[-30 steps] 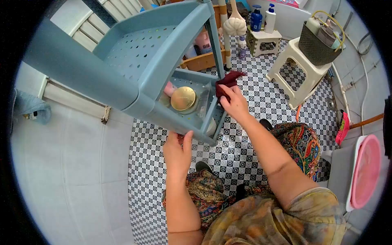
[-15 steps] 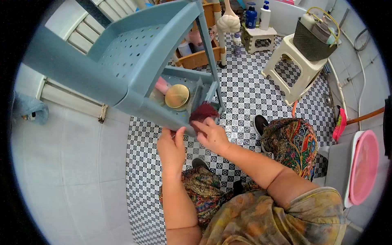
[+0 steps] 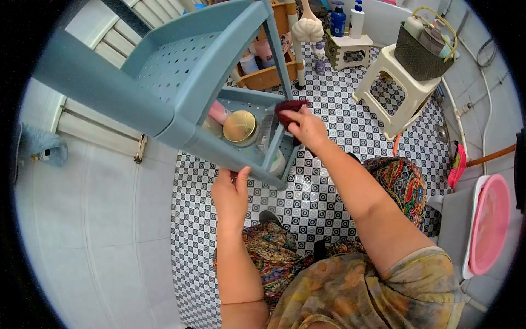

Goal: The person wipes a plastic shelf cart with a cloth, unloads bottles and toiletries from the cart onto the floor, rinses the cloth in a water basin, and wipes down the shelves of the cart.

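A blue-grey plastic shelf rack (image 3: 204, 93) with perforated tiers stands tilted in view before me. My left hand (image 3: 231, 192) is closed on the front edge of its lower tray (image 3: 211, 156), thumb up against the rim and the other fingers partly hidden. In my right hand (image 3: 308, 129) is a bunched dark red cloth (image 3: 287, 111), pressed on the tray's right side rim. Inside the tray lie a gold-lidded jar (image 3: 240, 127) and a pink tube-like item (image 3: 218, 113). A divider separates them from a whitish round container (image 3: 277, 163), partly hidden.
A cream stool (image 3: 386, 98) holds a dark basket (image 3: 419, 57) of bottles. Behind it, pump bottles (image 3: 338, 23) stand on a small step stool (image 3: 350, 45). An orange-brown shelf unit (image 3: 263, 80) is behind the rack. A pink basin (image 3: 489, 225) is at right.
My right hand has moved the red cloth away from the tray's front corner, up and right along its side rim. The whitish container is now uncovered. My left hand stays put.
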Available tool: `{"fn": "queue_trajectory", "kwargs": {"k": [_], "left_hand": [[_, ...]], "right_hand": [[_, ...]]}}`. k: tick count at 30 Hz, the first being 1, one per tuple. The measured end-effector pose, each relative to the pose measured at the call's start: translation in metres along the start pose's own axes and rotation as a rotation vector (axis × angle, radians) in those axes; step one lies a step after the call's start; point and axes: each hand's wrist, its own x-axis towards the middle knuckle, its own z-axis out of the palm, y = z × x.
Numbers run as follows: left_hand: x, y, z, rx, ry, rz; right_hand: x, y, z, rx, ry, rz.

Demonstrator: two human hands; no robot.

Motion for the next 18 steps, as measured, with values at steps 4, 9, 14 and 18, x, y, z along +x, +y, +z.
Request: {"fn": "queue_trajectory", "kwargs": {"k": [4,9,14,18], "left_hand": [[0.0,-0.003,0.002,-0.021,0.034,0.028],[-0.002,-0.008,0.002,0.039,0.04,0.052],[0.0,-0.007,0.001,-0.005,0.031,0.044],[-0.002,-0.004,-0.001,-0.027,0.024,0.013]], "right_hand": [[-0.003,-0.004,0.006,0.049,0.047,0.067],[-0.046,-0.038,0.018,0.172,0.008,0.043],[-0.099,-0.087,0.024,0.431,-0.111,0.132],[-0.111,-0.087,0.024,0.602,-0.086,0.162]]}}
